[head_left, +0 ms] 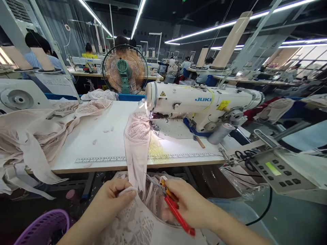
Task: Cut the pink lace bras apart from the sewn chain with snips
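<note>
1. Left hand: thumb and fingers pinching the edge of pale lace fabric, below the front of the white table
2. Right hand: curled round red-handled scissors, blade tips near the hanging garment
3. Garment: lace part beneath the sewing machine head, lower length draped over the table's edge; whether it joins the fabric below, I cannot tell from here
4. More pale garments heaped at left
</note>
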Action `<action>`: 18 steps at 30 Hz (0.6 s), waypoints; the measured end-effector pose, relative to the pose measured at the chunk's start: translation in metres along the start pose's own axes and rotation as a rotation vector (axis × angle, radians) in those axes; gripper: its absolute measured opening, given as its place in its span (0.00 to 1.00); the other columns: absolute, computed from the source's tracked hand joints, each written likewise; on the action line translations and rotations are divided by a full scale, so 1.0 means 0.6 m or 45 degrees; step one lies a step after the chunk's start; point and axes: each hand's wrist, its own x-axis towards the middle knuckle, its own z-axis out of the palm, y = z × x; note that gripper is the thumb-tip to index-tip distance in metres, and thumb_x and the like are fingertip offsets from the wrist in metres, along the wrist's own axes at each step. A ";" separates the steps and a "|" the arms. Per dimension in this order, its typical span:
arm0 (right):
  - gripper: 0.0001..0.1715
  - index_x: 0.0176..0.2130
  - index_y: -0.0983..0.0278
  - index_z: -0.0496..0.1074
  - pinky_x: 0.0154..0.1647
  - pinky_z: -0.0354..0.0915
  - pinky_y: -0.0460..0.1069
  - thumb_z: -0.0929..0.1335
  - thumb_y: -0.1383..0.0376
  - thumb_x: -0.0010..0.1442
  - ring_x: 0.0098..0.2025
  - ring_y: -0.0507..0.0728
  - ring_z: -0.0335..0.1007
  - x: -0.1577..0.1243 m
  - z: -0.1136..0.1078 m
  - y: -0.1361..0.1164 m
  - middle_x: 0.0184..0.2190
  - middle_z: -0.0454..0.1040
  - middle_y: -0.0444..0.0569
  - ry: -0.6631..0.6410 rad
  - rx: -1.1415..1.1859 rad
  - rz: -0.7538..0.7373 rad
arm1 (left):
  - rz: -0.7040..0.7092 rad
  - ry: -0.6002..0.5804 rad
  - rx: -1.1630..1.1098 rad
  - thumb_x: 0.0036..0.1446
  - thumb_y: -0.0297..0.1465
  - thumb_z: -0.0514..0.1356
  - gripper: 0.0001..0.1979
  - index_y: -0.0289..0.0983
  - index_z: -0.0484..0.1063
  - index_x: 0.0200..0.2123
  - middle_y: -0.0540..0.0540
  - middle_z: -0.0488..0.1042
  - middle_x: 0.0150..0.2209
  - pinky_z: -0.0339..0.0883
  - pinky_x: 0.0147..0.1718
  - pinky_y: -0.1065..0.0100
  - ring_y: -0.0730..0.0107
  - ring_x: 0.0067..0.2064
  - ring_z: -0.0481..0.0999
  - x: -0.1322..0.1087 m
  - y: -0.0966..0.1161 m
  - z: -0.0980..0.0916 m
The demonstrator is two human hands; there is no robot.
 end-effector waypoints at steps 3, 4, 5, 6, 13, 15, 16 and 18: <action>0.23 0.22 0.62 0.53 0.23 0.48 0.46 0.70 0.55 0.45 0.23 0.50 0.46 -0.015 0.021 -0.016 0.22 0.55 0.40 0.022 0.086 -0.045 | 0.072 -0.016 -0.030 0.52 0.36 0.62 0.11 0.35 0.75 0.24 0.49 0.70 0.27 0.61 0.33 0.69 0.69 0.31 0.67 -0.004 -0.008 -0.008; 0.23 0.22 0.62 0.52 0.23 0.48 0.46 0.71 0.57 0.44 0.24 0.50 0.47 -0.019 0.033 -0.018 0.22 0.56 0.40 0.030 0.085 -0.083 | 0.082 -0.012 -0.052 0.51 0.36 0.62 0.10 0.36 0.76 0.25 0.48 0.72 0.29 0.63 0.34 0.69 0.68 0.32 0.69 -0.005 -0.011 -0.009; 0.22 0.22 0.62 0.52 0.24 0.49 0.46 0.71 0.60 0.43 0.24 0.50 0.48 -0.022 0.045 -0.020 0.23 0.57 0.40 0.039 0.064 -0.118 | 0.080 -0.006 -0.076 0.51 0.36 0.63 0.10 0.36 0.77 0.26 0.47 0.74 0.31 0.64 0.36 0.67 0.66 0.34 0.71 -0.007 -0.013 -0.010; 0.21 0.22 0.62 0.52 0.24 0.49 0.46 0.71 0.63 0.42 0.24 0.50 0.50 -0.025 0.058 -0.020 0.23 0.59 0.41 0.044 0.031 -0.145 | 0.067 -0.001 -0.098 0.51 0.37 0.63 0.09 0.36 0.79 0.27 0.46 0.76 0.32 0.64 0.38 0.66 0.64 0.36 0.72 -0.009 -0.015 -0.010; 0.16 0.24 0.62 0.56 0.26 0.52 0.45 0.70 0.65 0.42 0.26 0.52 0.57 -0.031 0.076 -0.033 0.26 0.66 0.44 -0.066 -0.150 -0.100 | -0.046 -0.010 -0.219 0.49 0.37 0.65 0.09 0.38 0.81 0.29 0.45 0.80 0.31 0.65 0.40 0.67 0.61 0.38 0.75 -0.021 -0.025 -0.010; 0.18 0.24 0.62 0.56 0.25 0.50 0.45 0.70 0.58 0.44 0.25 0.52 0.55 -0.027 0.052 -0.039 0.25 0.65 0.44 -0.098 -0.160 -0.066 | -0.018 -0.057 -0.205 0.49 0.36 0.65 0.08 0.38 0.81 0.29 0.45 0.80 0.30 0.65 0.37 0.68 0.62 0.36 0.76 -0.025 -0.024 -0.013; 0.21 0.24 0.62 0.56 0.24 0.49 0.45 0.71 0.54 0.43 0.24 0.52 0.53 -0.023 0.039 -0.040 0.24 0.64 0.44 -0.099 -0.170 -0.046 | 0.015 -0.089 -0.183 0.49 0.36 0.65 0.08 0.38 0.82 0.29 0.45 0.80 0.30 0.65 0.36 0.68 0.62 0.35 0.76 -0.026 -0.022 -0.014; 0.24 0.25 0.62 0.57 0.24 0.47 0.45 0.71 0.49 0.43 0.23 0.51 0.51 -0.015 0.016 -0.036 0.24 0.63 0.42 -0.091 -0.210 -0.021 | 0.101 -0.146 -0.116 0.50 0.35 0.65 0.07 0.39 0.82 0.30 0.45 0.80 0.31 0.66 0.37 0.67 0.61 0.35 0.76 -0.029 -0.017 -0.016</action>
